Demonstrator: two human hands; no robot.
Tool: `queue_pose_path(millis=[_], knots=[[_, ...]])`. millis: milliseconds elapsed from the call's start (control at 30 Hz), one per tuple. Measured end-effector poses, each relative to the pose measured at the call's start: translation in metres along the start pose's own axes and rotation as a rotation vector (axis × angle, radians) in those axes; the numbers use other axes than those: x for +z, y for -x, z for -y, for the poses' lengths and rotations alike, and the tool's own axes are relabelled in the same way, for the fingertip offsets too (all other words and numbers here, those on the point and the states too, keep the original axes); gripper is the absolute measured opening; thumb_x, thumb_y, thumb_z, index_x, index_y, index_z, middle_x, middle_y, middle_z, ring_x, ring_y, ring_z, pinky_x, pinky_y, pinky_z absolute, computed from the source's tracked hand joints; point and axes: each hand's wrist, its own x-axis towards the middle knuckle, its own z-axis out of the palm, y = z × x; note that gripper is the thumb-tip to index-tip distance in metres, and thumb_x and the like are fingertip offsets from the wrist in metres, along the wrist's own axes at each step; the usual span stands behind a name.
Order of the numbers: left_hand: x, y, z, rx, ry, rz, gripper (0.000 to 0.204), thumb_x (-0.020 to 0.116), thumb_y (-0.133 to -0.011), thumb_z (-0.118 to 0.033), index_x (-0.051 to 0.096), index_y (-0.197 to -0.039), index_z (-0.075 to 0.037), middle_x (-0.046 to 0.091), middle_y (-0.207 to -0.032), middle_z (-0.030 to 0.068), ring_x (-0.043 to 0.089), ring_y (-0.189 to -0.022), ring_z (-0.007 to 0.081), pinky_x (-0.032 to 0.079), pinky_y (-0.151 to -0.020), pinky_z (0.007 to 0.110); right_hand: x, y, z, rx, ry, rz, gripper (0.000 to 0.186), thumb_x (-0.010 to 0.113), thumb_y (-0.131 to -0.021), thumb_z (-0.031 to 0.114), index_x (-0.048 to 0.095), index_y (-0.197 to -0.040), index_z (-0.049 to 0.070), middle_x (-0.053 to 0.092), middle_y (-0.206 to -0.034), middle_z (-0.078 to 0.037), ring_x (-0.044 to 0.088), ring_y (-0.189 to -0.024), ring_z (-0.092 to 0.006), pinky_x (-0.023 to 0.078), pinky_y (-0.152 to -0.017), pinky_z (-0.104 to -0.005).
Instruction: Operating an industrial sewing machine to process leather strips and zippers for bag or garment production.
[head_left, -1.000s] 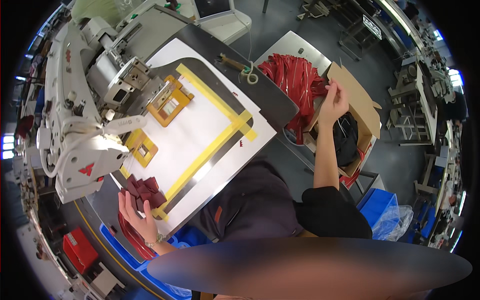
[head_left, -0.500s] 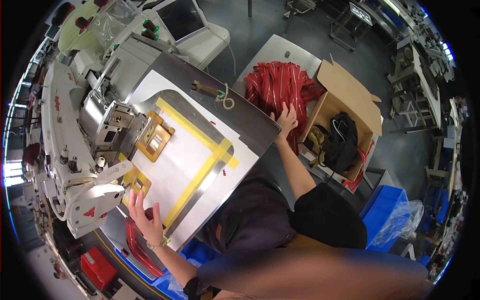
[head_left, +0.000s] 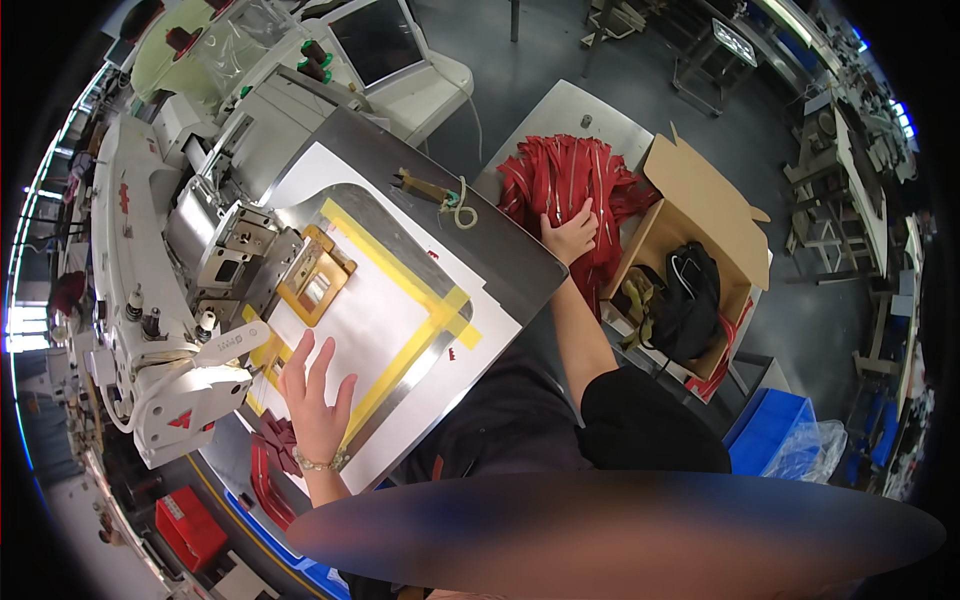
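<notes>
My left hand (head_left: 320, 410) is open with fingers spread above the white sheet (head_left: 385, 305) bordered by yellow tape (head_left: 385, 255), near a yellow clamp frame (head_left: 315, 285) on the white sewing machine (head_left: 150, 270). Beside that wrist are maroon pieces (head_left: 277, 435), partly hidden. My right hand (head_left: 568, 238) has its fingers curled on a heap of long red zippers (head_left: 555, 170), gripping some at the edge of the dark machine table (head_left: 500, 245). Right of that heap stands an open cardboard box (head_left: 725, 230) holding a black bag (head_left: 685, 300).
A screen (head_left: 370, 40) and thread spools (head_left: 315, 60) are at the back. A tool with a cord (head_left: 420, 185) lies on the dark table. Below are a red bin (head_left: 190, 525) at left and a blue bin (head_left: 755, 425) at right. Other workstations (head_left: 835, 190) line the sides.
My right hand has come down from beside the box onto the red zipper heap. My left hand has moved up and rightward from the maroon pieces to over the white sheet.
</notes>
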Motion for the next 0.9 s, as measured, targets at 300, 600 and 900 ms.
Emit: queue_pose_path(millis=[300, 600, 900], knots=[[0.002, 0.001, 0.004, 0.017, 0.052, -0.002, 0.053, 0.072, -0.076, -0.007, 0.057, -0.127, -0.007, 0.049, -0.138, 0.0131, 0.052, -0.117, 0.0287, 0.037, -0.099, 0.040, -0.017, -0.007, -0.021, -0.157, 0.089, -0.016, 0.080, 0.082, -0.064, 0.034, 0.046, -0.133, 0.015, 0.048, -0.124, -0.012, 0.047, -0.116, -0.0309, 0.037, -0.093, -0.0470], [0.004, 0.006, 0.008, 0.017, 0.065, -0.024, 0.049, 0.074, -0.074, -0.013, 0.062, -0.122, -0.010, 0.055, -0.130, 0.0123, 0.055, -0.108, 0.0278, 0.036, -0.095, 0.041, -0.025, -0.035, -0.024, -0.521, 0.033, -0.038, 0.042, 0.074, -0.074, 0.032, 0.061, -0.110, 0.014, 0.052, -0.114, -0.007, 0.049, -0.110, -0.0272, 0.037, -0.088, -0.0442], [0.007, 0.006, 0.002, 0.027, 0.111, -0.045, 0.048, 0.076, -0.071, -0.011, 0.064, -0.117, -0.010, 0.060, -0.123, 0.0091, 0.056, -0.095, 0.0266, 0.038, -0.092, 0.039, -0.010, -0.099, 0.017, -0.777, 0.099, 0.069, 0.037, 0.075, -0.072, 0.026, 0.060, -0.103, 0.013, 0.055, -0.103, -0.005, 0.055, -0.097, -0.0248, 0.042, -0.078, -0.0402]])
